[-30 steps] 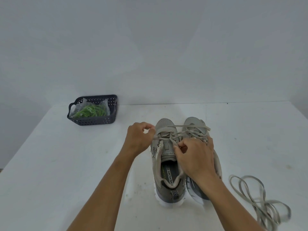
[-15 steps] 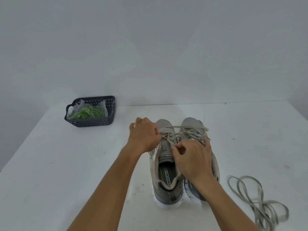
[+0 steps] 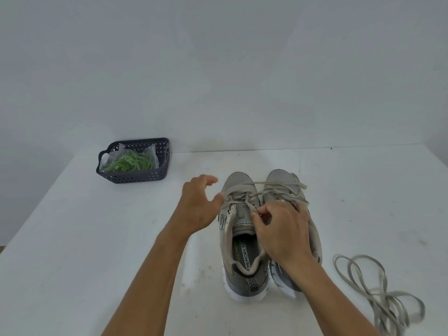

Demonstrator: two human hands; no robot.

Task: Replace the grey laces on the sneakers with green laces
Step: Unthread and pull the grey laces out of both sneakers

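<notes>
On a white table [image 3: 72, 238], a pulled-out grey lace [image 3: 378, 287] lies nearest; beyond, the right hand [image 3: 281, 229] pinches the left sneaker's [image 3: 240, 238] grey lace [image 3: 274, 187], the left hand [image 3: 198, 204] spread loose, holding nothing. Farthest, green laces [image 3: 131, 162] sit in a basket [image 3: 135, 177].

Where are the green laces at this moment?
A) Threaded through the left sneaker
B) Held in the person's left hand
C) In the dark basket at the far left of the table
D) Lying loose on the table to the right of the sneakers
C: the green laces lie in a clear bag inside the dark basket; the loose lace right of the sneakers is grey.
</notes>
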